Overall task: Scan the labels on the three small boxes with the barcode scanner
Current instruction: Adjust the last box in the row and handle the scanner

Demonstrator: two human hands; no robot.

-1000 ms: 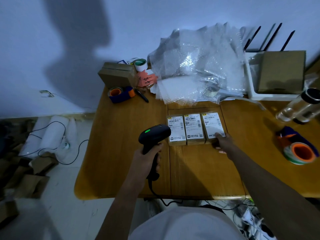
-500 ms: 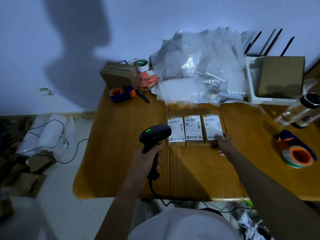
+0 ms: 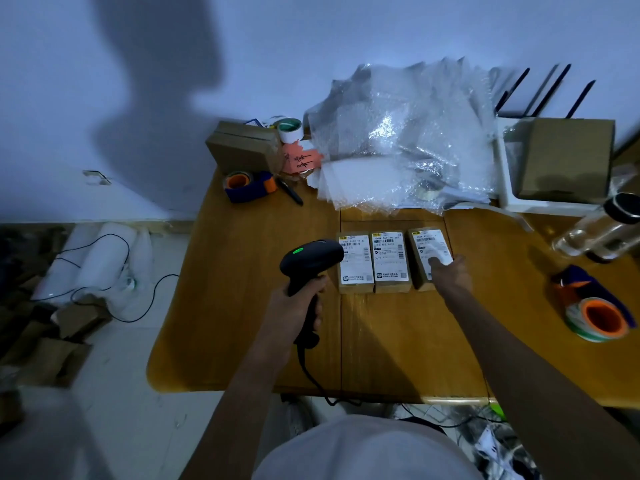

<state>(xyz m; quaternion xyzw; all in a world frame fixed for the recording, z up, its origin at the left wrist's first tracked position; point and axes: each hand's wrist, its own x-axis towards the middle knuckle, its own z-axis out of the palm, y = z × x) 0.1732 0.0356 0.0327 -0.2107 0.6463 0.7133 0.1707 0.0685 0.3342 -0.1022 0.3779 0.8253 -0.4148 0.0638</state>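
**Scanner beside three labelled boxes**

Boxes sit in a row at the centre of the frame on the wooden surface, touching side to side, white labels up: left box, middle box and right box. The barcode scanner hangs just left of the left box, its head overlapping that box's edge, a green light lit on top. The left hand has its fingers wrapped tight around the scanner's handle; a black cable trails off the near edge. The right hand lies on the right box's near end; whether its fingers grip cannot be told. Bubble wrap is heaped behind the boxes, and a tape roll lies at the right.
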